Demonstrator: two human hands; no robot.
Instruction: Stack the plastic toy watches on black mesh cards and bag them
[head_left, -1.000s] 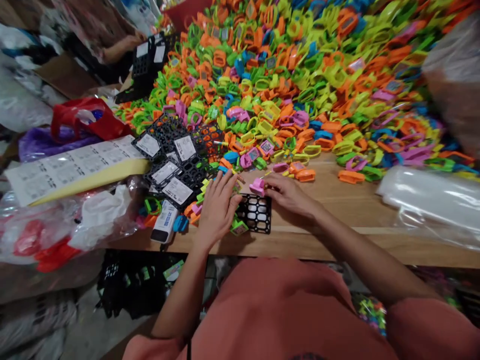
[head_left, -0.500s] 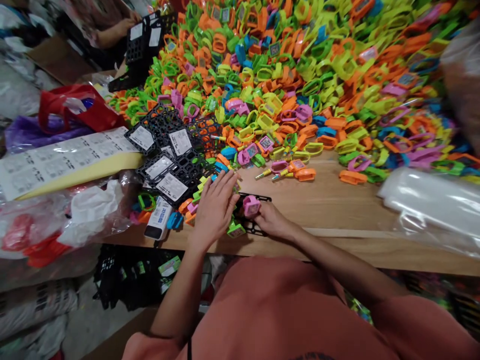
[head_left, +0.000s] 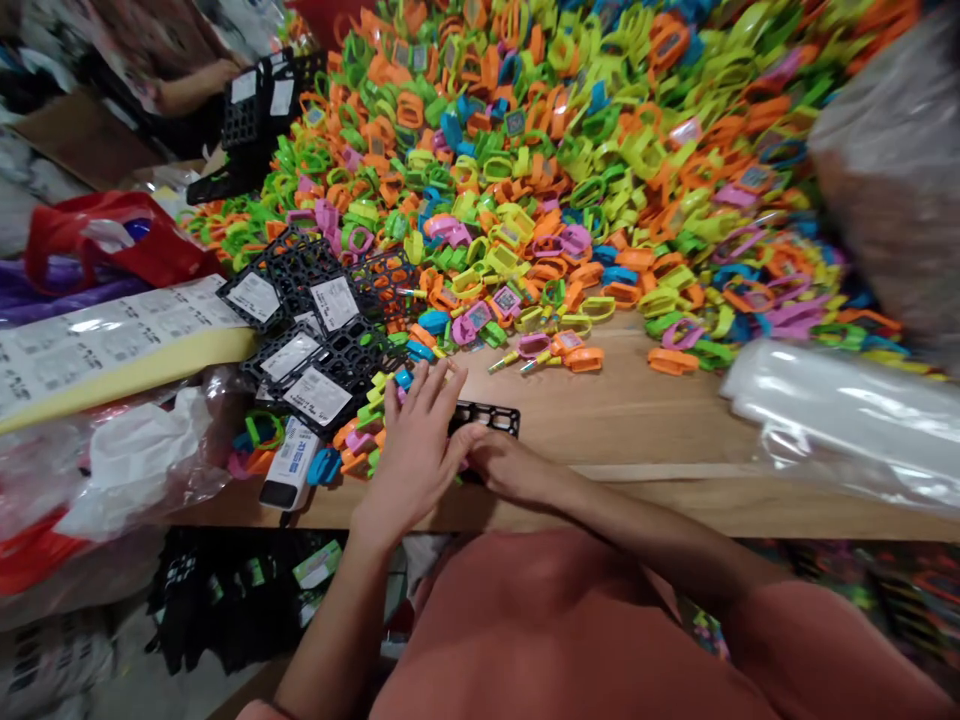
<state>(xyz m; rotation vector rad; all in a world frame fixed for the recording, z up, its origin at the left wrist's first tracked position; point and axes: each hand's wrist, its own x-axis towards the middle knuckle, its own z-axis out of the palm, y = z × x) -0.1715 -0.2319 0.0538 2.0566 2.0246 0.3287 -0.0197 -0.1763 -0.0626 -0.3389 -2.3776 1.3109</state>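
My left hand [head_left: 416, 435] lies with its fingers stretched out over a small heap of toy watches [head_left: 358, 440] and the left end of a black plastic grid tray [head_left: 495, 415]. Close against it, my right hand [head_left: 506, 465] is closed at the tray's near side. A sliver of a pink toy watch [head_left: 463, 464] shows by its fingertips, mostly hidden by both hands. To the left are several black grid trays [head_left: 360, 350] with white labels [head_left: 319, 395], overlapping each other.
A large pile of coloured toy watches [head_left: 510, 170] covers the back of the wooden table [head_left: 615, 420]. A clear plastic roll [head_left: 840, 410] lies right. At left are a white box-like device [head_left: 291, 465], a label sheet [head_left: 112, 335] and a red bag [head_left: 120, 240]. Another person's arm [head_left: 199, 88] shows behind.
The pink toy watch in my right hand has gone from plain view to mostly hidden between my hands. My right hand has drawn in against my left. The view has shifted slightly.
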